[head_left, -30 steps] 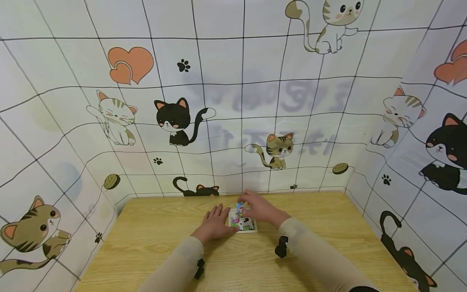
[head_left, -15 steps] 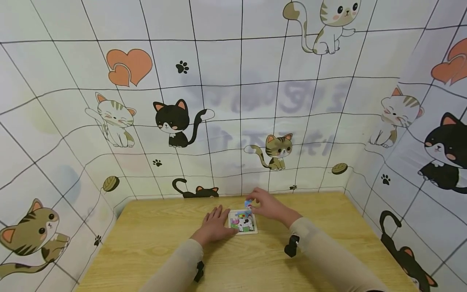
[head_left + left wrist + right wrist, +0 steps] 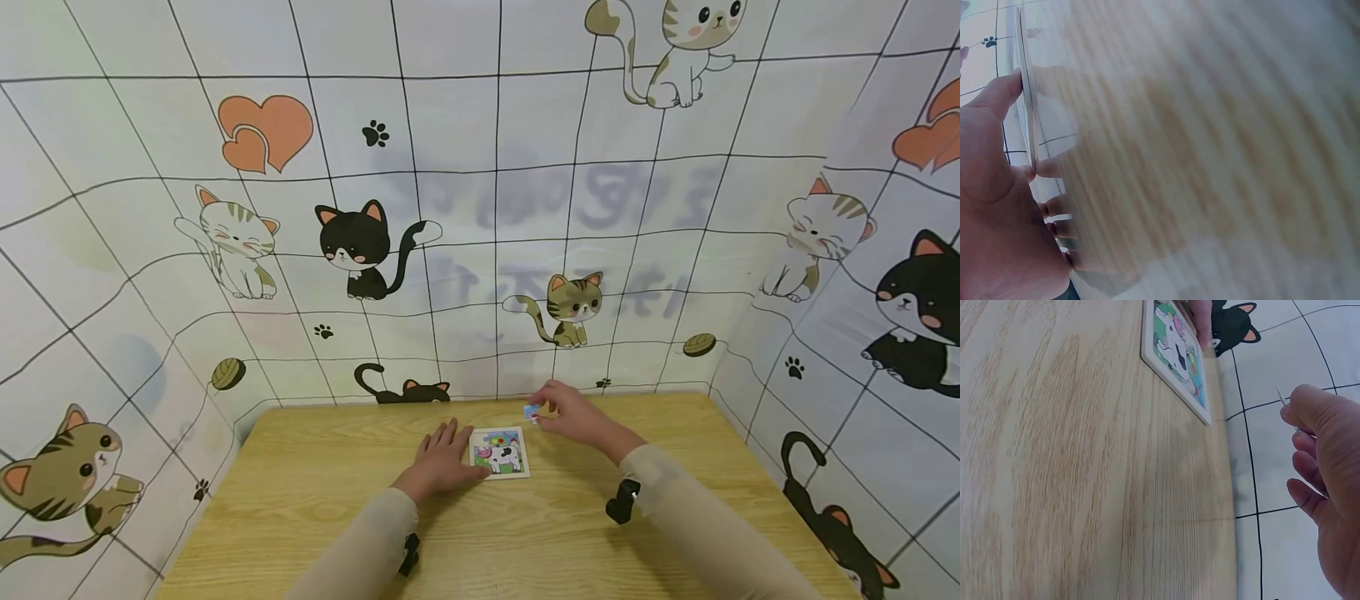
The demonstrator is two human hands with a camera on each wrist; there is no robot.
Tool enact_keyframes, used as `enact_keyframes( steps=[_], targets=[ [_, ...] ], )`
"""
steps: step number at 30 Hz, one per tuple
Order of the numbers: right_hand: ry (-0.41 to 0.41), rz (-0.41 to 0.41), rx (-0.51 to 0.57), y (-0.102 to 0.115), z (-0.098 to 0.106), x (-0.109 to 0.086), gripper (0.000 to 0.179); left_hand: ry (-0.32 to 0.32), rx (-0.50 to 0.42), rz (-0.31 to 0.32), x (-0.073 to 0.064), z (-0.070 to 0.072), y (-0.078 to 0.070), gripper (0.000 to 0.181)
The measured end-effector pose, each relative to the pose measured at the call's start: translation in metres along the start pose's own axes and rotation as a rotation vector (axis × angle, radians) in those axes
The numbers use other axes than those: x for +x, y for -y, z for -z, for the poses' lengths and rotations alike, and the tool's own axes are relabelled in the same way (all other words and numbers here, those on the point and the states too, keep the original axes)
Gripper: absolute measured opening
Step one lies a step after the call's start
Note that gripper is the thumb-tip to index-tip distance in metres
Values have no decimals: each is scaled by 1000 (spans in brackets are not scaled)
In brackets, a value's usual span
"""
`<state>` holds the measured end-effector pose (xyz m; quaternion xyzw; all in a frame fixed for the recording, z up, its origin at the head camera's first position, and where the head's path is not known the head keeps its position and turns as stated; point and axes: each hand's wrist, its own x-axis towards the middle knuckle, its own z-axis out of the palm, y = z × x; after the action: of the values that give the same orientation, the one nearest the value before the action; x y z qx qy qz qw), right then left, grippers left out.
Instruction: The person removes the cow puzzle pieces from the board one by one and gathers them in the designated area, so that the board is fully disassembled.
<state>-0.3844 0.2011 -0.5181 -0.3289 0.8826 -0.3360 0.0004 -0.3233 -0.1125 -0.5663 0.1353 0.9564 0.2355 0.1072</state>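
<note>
The right hand (image 3: 573,414) is now drifting farther from the puzzle board (image 3: 526,454), pinching a small piece (image 3: 531,412) — probably light, stiff, best gripped by its edges — while the left hand (image 3: 442,461), fingers outstretched, is touching the board beside it.

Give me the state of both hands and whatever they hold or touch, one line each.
Square white-framed cow puzzle: lying flat on the yellowish wooden table.
Small flat partly blue piece: held up, apart from the puzzle.
Bare left hand: spread, touching the puzzle.
Bare right hand: pinching the piece.
</note>
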Motion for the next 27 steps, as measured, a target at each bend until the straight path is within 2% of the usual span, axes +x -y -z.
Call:
enact_keyframes(
  steps=[5,15,27],
  targets=[
    [-25,-5,8,-5,6,-5,26,-5,5,-4,0,0,0,101],
    [-22,-27,6,-6,11,-13,24,-1,-11,-5,-2,2,-3,99],
    [-15,-60,-24,-19,6,-15,21,2,-5,-14,-2,2,-1,101]
  ],
)
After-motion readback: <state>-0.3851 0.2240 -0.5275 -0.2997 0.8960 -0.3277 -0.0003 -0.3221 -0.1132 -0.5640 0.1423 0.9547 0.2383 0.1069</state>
